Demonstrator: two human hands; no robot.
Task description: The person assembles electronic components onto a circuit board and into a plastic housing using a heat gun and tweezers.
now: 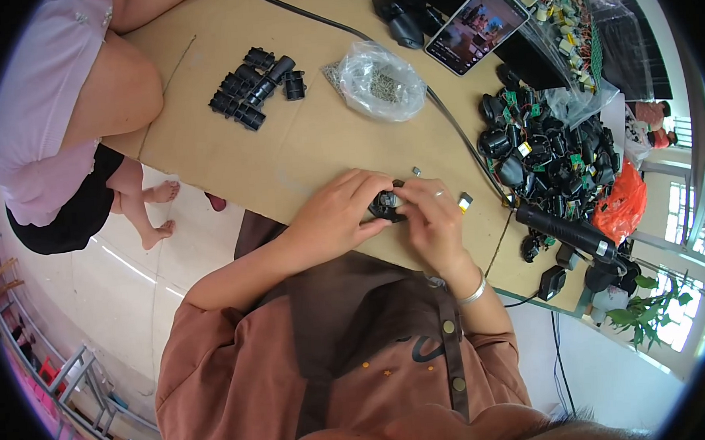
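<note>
Your left hand [338, 211] pinches a small black part [384, 207] between thumb and fingers, just above the table's near edge; your right hand [434, 224] has curled fingers at its right side, though you cannot tell whether they grip. Just beyond lie a small metallic piece [417, 171] and a white-and-yellow piece [465, 202]. Farther right, a black tool [562, 229] lies beside heaped black parts [537, 158]; farther out sit an open plastic bag [360, 60], black cylindrical pieces [252, 94] and a lit phone [478, 27].
</note>
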